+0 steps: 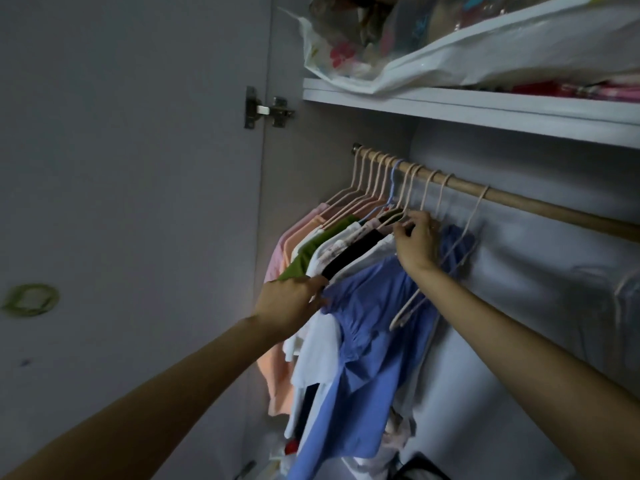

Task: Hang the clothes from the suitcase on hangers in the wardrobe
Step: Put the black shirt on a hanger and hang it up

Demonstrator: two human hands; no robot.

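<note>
Head view looks up into the open wardrobe [519, 209], its door [121, 168] swung wide to the left of both hands. Above the fingers runs a shelf [450, 109] carrying a clear storage bag [433, 46], and just under it the wooden rail [519, 202], which passes right over the right fingers.

Hung clothes [329, 244] crowd the rail's left end, up and left of the right fingers; a blue shirt [363, 323] is the nearest garment, draped below and between the two hands. An empty hanger [460, 244] dangles just right of the right fingers, tilted.

The left hand [291, 303] presses loosely curved fingers against the clothes' shoulder edge; whether it grips cloth I cannot tell. The right hand [415, 244] pinches narrowly at a hanger neck beside the shirt's collar.

The suitcase is out of view. Judging by this, the step is settling the shirt: hold the row back with the left hand, seat the hook fully over the rail, then level the shoulders so nothing slides off.
</note>
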